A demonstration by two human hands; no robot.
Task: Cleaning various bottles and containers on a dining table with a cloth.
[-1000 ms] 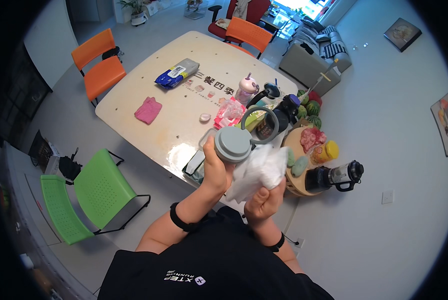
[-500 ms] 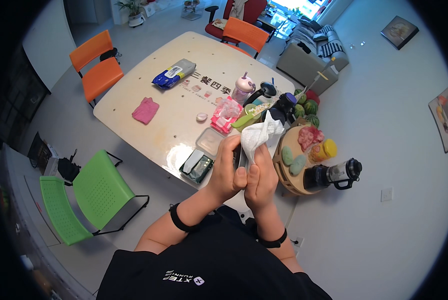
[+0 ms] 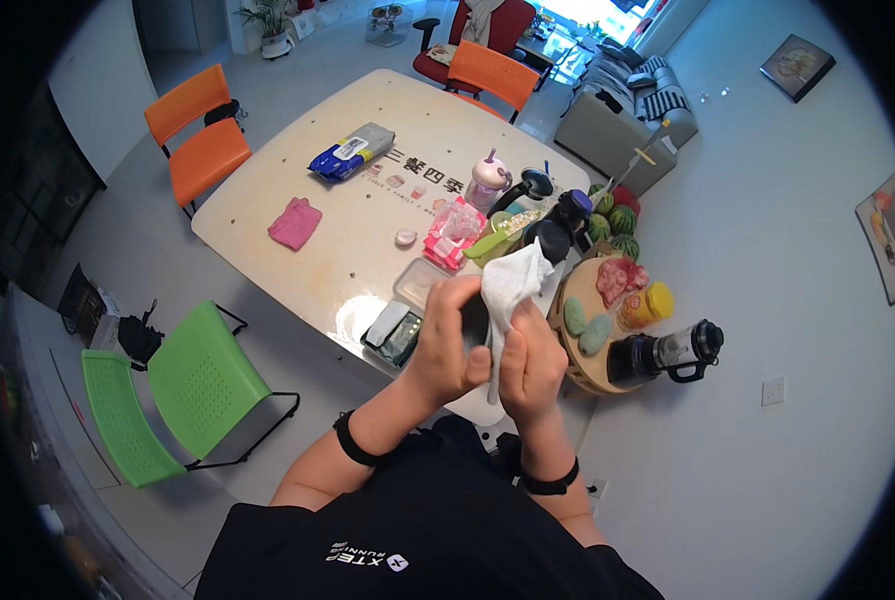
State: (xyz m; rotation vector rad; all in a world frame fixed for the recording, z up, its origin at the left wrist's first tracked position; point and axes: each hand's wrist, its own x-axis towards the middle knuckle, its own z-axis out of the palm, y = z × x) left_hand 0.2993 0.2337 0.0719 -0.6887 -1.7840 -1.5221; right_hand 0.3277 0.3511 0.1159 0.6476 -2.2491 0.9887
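Over the near right edge of the table, my two hands are close together. My right hand (image 3: 536, 365) is closed on a crumpled white wipe (image 3: 513, 285), whose upper end sticks out above the fingers while a strip hangs between the palms. The fingers of my left hand (image 3: 446, 345) curve around a smooth dark grey object (image 3: 476, 322). Most of that object is hidden by the hand and the wipe, so its kind does not show. Just left of my hands, a small dark green box (image 3: 392, 334) sits beside a clear plastic container (image 3: 423, 282).
On the table (image 3: 258, 260) are a pink cloth (image 3: 295, 223), a wipes pack (image 3: 352, 152), a garlic bulb (image 3: 406, 237), a pink tissue pack (image 3: 455, 235), a lilac cup (image 3: 488, 182) and a green-handled knife (image 3: 503, 238). A round stand (image 3: 593, 375) with a blender (image 3: 668, 350) is at right.
My left hand's fingers and thumb have spread apart from my right hand, showing more of the dark grey object. The wipe now hangs lower between the palms.
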